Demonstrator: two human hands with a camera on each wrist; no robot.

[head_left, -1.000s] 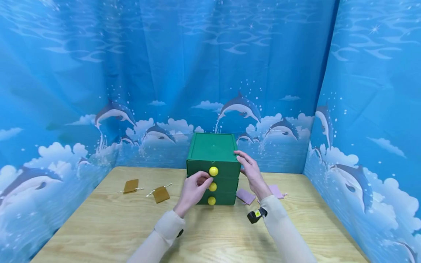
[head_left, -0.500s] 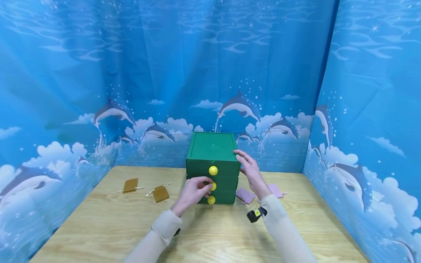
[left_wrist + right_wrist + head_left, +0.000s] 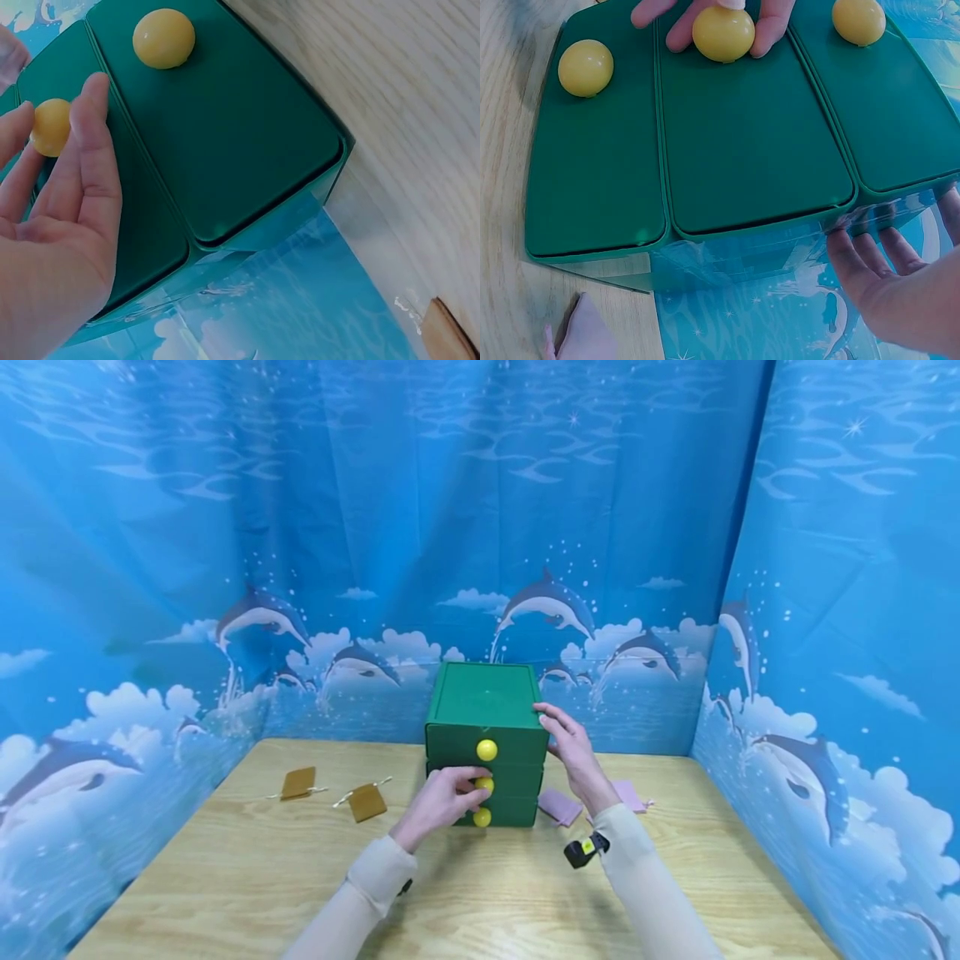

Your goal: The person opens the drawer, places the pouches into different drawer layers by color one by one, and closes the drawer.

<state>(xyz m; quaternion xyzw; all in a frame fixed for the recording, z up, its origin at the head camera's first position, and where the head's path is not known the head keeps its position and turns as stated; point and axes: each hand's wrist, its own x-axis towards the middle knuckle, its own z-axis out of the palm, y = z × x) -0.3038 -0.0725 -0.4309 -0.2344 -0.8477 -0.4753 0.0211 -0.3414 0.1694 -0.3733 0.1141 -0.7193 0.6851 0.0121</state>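
Observation:
A green cabinet [image 3: 486, 693] of three stacked drawers faces me, each drawer with a round yellow knob. My left hand [image 3: 441, 799] has its thumb and fingers around the middle knob [image 3: 724, 37], pinching it from the sides. In the left wrist view the same knob [image 3: 51, 129] shows between the fingertips. The drawer fronts stand flush, including the middle drawer front [image 3: 757, 142]. My right hand [image 3: 573, 758] rests against the cabinet's right side near the top edge, fingers extended. Above and below sit the top knob [image 3: 487, 750] and the bottom knob [image 3: 482, 817].
Two brown drawstring pouches lie on the wooden table [image 3: 247, 877] at the left: one farther pouch [image 3: 298, 782] and one nearer pouch [image 3: 367, 803]. Right of the cabinet are a purple pouch [image 3: 560, 807] and another purple pouch [image 3: 628, 797]. A dolphin-print curtain [image 3: 375, 527] surrounds the table.
My left hand has come down slightly from just above the middle knob and closed its fingers around it. The right hand has stayed at the cabinet's side. The drawers look unmoved.

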